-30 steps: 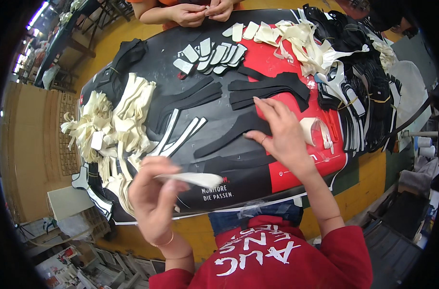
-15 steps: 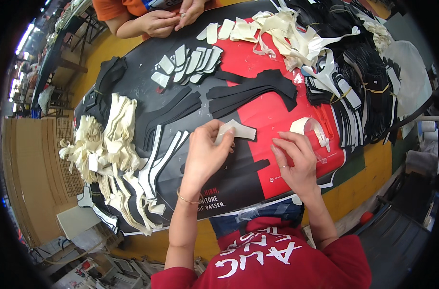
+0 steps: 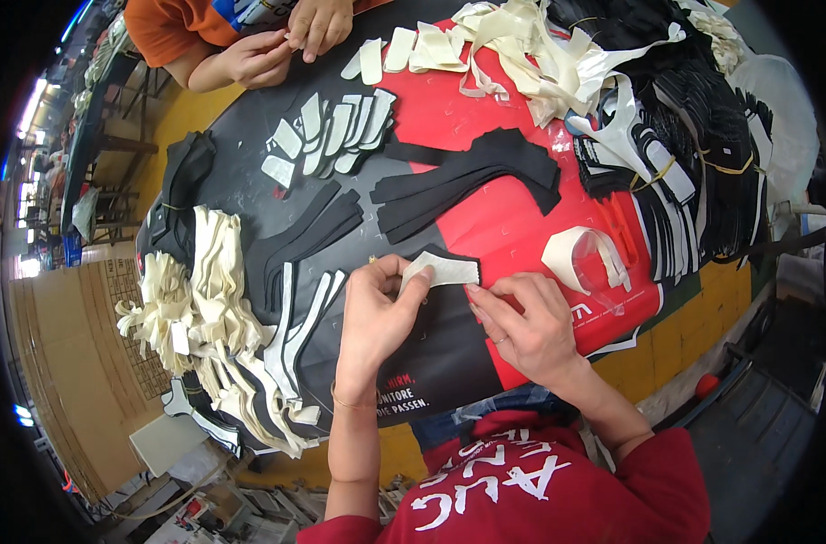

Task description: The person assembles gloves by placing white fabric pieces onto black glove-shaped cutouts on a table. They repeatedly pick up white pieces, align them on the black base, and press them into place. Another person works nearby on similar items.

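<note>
My left hand (image 3: 381,308) pinches a small cream fabric piece (image 3: 451,271) between thumb and fingers, over the middle of the table. A black edge shows along the top and right side of this piece. My right hand (image 3: 526,326) is closed at the piece's lower right corner, thumb and forefinger pressed together there. A curled cream strip (image 3: 562,252) lies on the red area to the right of my hands. Beyond them rests a fanned stack of black fabric pieces (image 3: 467,186).
White-faced pads (image 3: 336,131) lie farther back. Cream strips (image 3: 218,263) are heaped at left, with white-and-black strips (image 3: 295,331) beside them. Cream fabric (image 3: 558,59) and tied black bundles (image 3: 712,136) crowd the far right. Another person's hands (image 3: 290,41) work at the far edge.
My right hand has moved left and closed on the cream piece's corner. The black strip that lay near my left hand no longer shows. The view has shifted slightly.
</note>
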